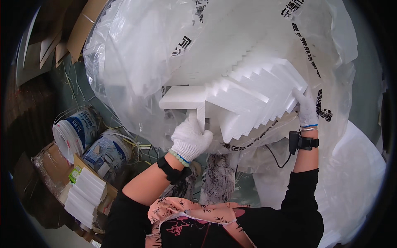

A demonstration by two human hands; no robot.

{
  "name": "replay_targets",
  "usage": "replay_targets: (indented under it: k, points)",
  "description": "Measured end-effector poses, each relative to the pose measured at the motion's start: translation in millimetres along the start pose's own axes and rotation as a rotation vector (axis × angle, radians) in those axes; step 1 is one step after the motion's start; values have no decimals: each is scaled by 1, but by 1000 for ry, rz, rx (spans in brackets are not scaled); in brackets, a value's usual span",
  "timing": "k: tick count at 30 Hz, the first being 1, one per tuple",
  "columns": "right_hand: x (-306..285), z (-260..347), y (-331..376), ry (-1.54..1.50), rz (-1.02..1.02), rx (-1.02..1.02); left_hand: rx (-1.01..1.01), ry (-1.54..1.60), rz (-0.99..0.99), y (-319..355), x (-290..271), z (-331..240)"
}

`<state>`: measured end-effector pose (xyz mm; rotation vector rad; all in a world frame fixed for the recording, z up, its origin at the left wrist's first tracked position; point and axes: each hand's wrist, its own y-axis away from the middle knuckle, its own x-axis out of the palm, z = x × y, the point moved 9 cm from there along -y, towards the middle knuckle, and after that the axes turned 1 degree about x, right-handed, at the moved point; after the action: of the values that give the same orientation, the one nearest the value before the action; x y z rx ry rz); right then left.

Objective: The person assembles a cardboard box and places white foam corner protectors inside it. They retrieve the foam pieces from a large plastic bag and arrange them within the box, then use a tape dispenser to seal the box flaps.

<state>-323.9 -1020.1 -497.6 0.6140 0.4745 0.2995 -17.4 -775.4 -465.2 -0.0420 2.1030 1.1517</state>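
My left hand (pixel 192 138), in a white knitted glove, is closed around the lower leg of a white L-shaped foam corner piece (pixel 182 99). This piece lies against the left end of a row of nested white foam corner pieces (pixel 252 93), whose edges form a stepped zigzag. At the row's right end, my gloved right hand (pixel 307 108) grips the last foam pieces, its fingers partly hidden behind them. Under and around the foam spreads a large clear plastic bag (pixel 128 58) with black printing.
Left of me stand two white-and-blue buckets (pixel 76 130) (pixel 108 152) beside loose straps. Nearer, a cardboard box (pixel 53 167) and more white foam strips (pixel 84 196) sit on the left. Cardboard sheets (pixel 84 27) lean at the far left. White sheeting (pixel 351 177) hangs at the right.
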Motion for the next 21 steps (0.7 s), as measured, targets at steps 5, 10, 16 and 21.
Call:
replay_targets:
  k: [5, 10, 16, 21]
  points:
    - [-14, -32, 5, -97, -115, -127, 94, 17, -25, 23, 36, 29]
    - [5, -5, 17, 47, -159, -116, -136, 1011, -223, 15, 44, 92]
    - [11, -15, 12, 54, -48, -145, 55, 221, -36, 54, 43, 27]
    - [15, -3, 20, 122, -51, -207, 185, 229, 26, 21, 45, -7]
